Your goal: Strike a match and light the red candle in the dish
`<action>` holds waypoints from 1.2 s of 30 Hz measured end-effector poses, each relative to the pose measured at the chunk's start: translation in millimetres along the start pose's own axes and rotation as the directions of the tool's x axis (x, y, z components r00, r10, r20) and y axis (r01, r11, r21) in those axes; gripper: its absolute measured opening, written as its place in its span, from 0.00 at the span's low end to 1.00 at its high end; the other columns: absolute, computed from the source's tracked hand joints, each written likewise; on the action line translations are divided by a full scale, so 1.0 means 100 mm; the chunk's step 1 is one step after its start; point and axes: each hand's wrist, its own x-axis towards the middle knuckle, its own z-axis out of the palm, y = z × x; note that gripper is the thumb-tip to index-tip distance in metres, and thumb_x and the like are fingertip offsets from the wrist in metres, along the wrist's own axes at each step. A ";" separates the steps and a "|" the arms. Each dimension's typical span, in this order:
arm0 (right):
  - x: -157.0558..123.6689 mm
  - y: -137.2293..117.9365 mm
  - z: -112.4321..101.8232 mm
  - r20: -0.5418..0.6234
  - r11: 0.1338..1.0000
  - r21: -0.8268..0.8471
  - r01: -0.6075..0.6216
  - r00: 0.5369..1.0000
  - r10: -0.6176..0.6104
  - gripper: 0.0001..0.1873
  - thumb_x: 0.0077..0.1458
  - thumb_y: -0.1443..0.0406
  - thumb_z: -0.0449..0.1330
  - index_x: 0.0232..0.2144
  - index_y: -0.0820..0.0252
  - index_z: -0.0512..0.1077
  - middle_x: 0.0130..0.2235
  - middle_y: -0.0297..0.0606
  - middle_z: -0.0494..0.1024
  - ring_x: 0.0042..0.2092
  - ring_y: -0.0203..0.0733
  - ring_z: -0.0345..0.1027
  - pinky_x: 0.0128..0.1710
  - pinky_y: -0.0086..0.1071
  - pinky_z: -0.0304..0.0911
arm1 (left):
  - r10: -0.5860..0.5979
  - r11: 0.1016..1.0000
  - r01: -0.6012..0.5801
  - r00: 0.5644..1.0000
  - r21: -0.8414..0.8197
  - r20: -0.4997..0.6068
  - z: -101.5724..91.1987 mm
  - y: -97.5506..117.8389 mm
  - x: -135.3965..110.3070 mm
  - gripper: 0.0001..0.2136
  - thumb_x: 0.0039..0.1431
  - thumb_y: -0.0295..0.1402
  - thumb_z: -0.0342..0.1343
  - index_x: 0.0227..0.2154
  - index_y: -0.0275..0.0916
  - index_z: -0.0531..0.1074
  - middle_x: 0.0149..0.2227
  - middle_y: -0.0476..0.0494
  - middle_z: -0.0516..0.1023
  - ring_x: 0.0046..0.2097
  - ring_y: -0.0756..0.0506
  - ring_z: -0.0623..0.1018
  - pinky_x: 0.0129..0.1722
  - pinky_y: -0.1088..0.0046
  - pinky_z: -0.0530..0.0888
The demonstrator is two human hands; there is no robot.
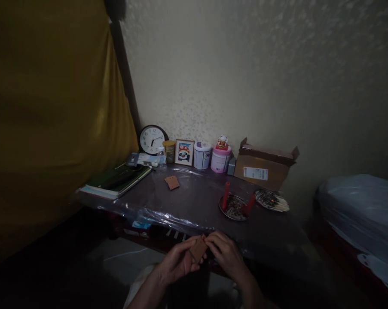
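Observation:
Just below the table's front edge, my left hand (pixel 181 262) is closed round a small brown cardboard packet (pixel 198 249), tilted with one corner up. My right hand (pixel 225 252) pinches at the packet's upper right corner, where a small reddish bit shows; its exact form is too small to tell. A similar brown cardboard piece (pixel 172 183) lies flat on the table. Beyond my right hand, a round metal plate (pixel 234 217) carries an upright red candle (pixel 226 195) and a leaning red candle (pixel 250 205).
A second plate (pixel 261 205) holds many matchsticks, with dark heads and a small red glow. Along the wall stand a clock (pixel 153 139), a framed panda picture (pixel 184 152), two canisters (pixel 202 155) and a cardboard box (pixel 261 169). Books (pixel 118 182) lie left on the plastic-covered table (pixel 187 206).

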 end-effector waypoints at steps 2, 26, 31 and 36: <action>0.00 0.00 -0.01 0.020 0.999 -0.035 0.009 1.000 -0.008 0.11 0.60 0.68 0.48 0.32 0.54 0.70 0.34 0.35 0.73 0.37 0.39 0.67 0.39 0.31 0.61 | -0.006 1.000 0.006 1.000 -0.004 -0.003 0.00 0.00 0.00 0.14 0.58 0.34 0.48 0.42 0.31 0.70 0.32 0.38 0.77 0.31 0.48 0.77 0.27 0.77 0.68; -0.04 0.02 0.02 0.068 0.988 -0.156 -0.008 0.998 0.018 0.07 0.58 0.72 0.48 0.31 0.56 0.63 0.34 0.33 0.69 0.37 0.37 0.64 0.39 0.29 0.60 | 0.000 1.000 0.000 1.000 0.006 0.028 0.15 0.05 -0.04 0.14 0.53 0.27 0.51 0.43 0.39 0.71 0.35 0.43 0.77 0.31 0.50 0.75 0.28 0.76 0.67; -0.06 0.07 0.05 0.067 0.990 -0.139 -0.031 0.997 0.041 0.07 0.57 0.73 0.49 0.30 0.57 0.63 0.33 0.33 0.70 0.36 0.37 0.65 0.38 0.30 0.60 | -0.016 1.000 0.016 1.000 0.018 0.022 0.10 0.04 -0.02 0.15 0.55 0.30 0.49 0.46 0.36 0.69 0.35 0.41 0.77 0.32 0.48 0.76 0.27 0.75 0.68; -0.06 0.06 0.05 0.065 0.995 -0.096 -0.036 0.997 0.042 0.08 0.57 0.73 0.49 0.31 0.57 0.63 0.33 0.33 0.70 0.36 0.36 0.65 0.38 0.29 0.59 | -0.045 0.998 0.045 0.999 0.034 0.011 0.03 0.03 -0.01 0.17 0.56 0.33 0.48 0.50 0.38 0.65 0.34 0.41 0.77 0.31 0.47 0.77 0.27 0.75 0.68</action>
